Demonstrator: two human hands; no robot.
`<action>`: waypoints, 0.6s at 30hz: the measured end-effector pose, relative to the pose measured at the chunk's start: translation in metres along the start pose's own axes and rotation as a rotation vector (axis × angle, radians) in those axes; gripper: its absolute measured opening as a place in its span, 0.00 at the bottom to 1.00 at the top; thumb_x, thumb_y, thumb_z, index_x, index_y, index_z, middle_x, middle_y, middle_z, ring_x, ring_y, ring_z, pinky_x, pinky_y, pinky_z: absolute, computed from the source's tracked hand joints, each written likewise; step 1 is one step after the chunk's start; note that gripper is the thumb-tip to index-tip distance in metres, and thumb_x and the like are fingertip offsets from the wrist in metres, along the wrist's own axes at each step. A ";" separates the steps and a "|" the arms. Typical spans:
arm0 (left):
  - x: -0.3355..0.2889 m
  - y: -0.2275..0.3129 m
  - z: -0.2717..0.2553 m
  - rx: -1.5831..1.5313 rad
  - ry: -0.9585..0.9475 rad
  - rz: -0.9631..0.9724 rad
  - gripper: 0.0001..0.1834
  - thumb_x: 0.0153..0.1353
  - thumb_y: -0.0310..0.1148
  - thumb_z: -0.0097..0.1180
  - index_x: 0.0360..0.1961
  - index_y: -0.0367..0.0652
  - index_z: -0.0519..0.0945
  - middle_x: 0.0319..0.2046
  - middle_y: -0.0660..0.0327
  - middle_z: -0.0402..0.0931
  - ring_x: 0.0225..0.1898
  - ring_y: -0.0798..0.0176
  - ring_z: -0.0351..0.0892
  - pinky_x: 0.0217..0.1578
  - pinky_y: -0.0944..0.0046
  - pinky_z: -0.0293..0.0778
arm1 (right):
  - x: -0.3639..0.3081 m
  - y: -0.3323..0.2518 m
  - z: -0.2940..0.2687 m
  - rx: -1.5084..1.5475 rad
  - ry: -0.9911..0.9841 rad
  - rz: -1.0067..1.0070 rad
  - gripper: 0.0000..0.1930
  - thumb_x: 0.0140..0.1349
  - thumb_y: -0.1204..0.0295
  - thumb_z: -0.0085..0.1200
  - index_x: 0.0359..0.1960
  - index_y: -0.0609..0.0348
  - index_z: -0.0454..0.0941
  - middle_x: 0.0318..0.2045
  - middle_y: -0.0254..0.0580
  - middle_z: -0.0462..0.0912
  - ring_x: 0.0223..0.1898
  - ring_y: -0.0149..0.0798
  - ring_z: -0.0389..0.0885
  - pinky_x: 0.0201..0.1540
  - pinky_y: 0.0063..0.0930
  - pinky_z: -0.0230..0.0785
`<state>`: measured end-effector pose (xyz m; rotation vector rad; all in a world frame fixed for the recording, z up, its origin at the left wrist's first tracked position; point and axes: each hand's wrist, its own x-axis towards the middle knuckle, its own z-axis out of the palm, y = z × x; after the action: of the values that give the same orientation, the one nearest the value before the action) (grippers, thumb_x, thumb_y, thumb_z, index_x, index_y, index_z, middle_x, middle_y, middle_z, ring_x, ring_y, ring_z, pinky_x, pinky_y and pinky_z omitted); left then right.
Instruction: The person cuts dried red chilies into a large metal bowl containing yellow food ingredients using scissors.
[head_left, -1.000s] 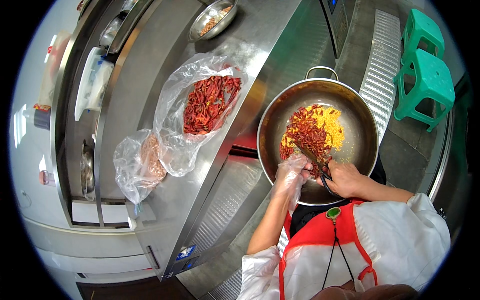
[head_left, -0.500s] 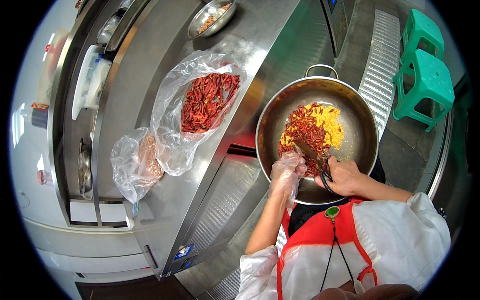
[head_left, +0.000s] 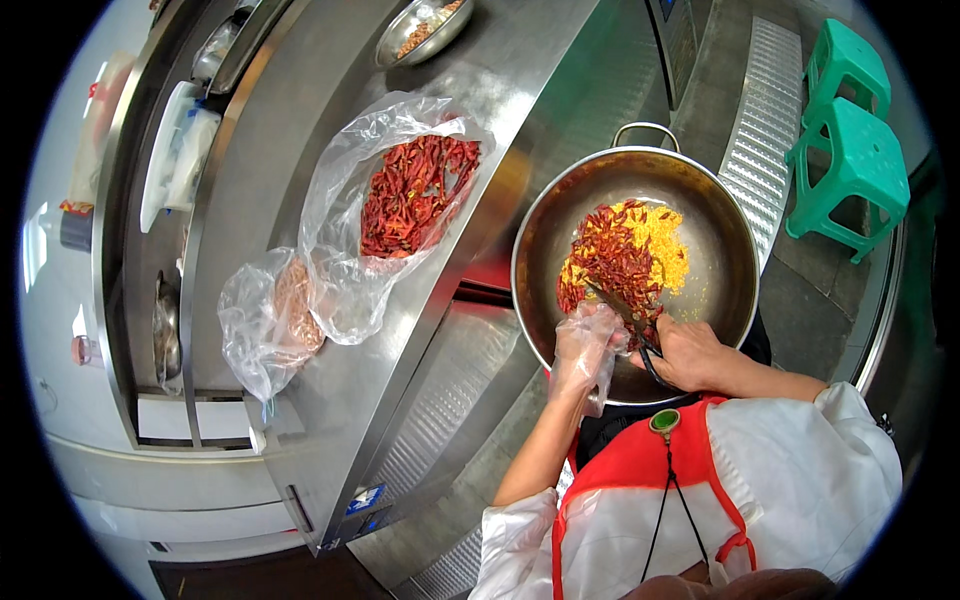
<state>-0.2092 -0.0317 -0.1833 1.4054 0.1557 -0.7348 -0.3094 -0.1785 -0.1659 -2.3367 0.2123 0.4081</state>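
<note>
A wide metal pan (head_left: 725, 200) holds a heap of cut dried red chilies (head_left: 612, 250) beside yellow crumbly bits (head_left: 665, 245). My right hand (head_left: 692, 355) is closed round the black handles of the scissors (head_left: 632, 315), whose dark blades point up and left over the chilies. Close by the blades, at the pan's near-left side, my left hand (head_left: 585, 350) wears a clear plastic glove. Its fingers are drawn together on dried chilies, mostly hidden by the glove and the hand itself.
On the steel counter (head_left: 510, 85) to the left lie an open plastic bag of whole dried chilies (head_left: 415, 195) and a smaller bag of pinkish bits (head_left: 298, 310). A metal bowl (head_left: 425, 35) stands farther back. Green plastic stools (head_left: 850, 165) are at the far right.
My left hand has shifted slightly toward me and turned, its fingers now lower beside the scissors. My right hand and the scissors have barely moved.
</note>
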 end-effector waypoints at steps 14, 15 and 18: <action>0.011 -0.009 -0.007 -0.059 -0.080 -0.058 0.05 0.56 0.24 0.53 0.34 0.37 0.71 0.23 0.61 0.69 0.19 0.69 0.67 0.19 0.71 0.63 | 0.000 0.005 0.006 0.014 0.058 -0.014 0.34 0.58 0.44 0.47 0.33 0.75 0.70 0.28 0.64 0.78 0.34 0.58 0.79 0.38 0.46 0.70; 0.011 -0.009 -0.008 -0.055 -0.082 -0.065 0.05 0.56 0.24 0.53 0.34 0.37 0.72 0.22 0.62 0.69 0.19 0.69 0.67 0.19 0.71 0.62 | 0.000 0.004 0.006 0.020 0.071 -0.006 0.34 0.58 0.44 0.47 0.32 0.75 0.70 0.27 0.64 0.78 0.34 0.58 0.79 0.38 0.46 0.70; 0.012 -0.009 -0.013 0.006 -0.051 -0.038 0.05 0.57 0.27 0.54 0.33 0.37 0.73 0.21 0.62 0.69 0.18 0.70 0.67 0.19 0.71 0.63 | 0.001 -0.001 0.001 -0.041 0.055 0.067 0.35 0.57 0.42 0.46 0.32 0.74 0.68 0.25 0.63 0.78 0.31 0.59 0.79 0.37 0.46 0.70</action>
<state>-0.2008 -0.0239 -0.1998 1.3911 0.1408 -0.8023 -0.3083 -0.1776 -0.1664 -2.3876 0.3122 0.3848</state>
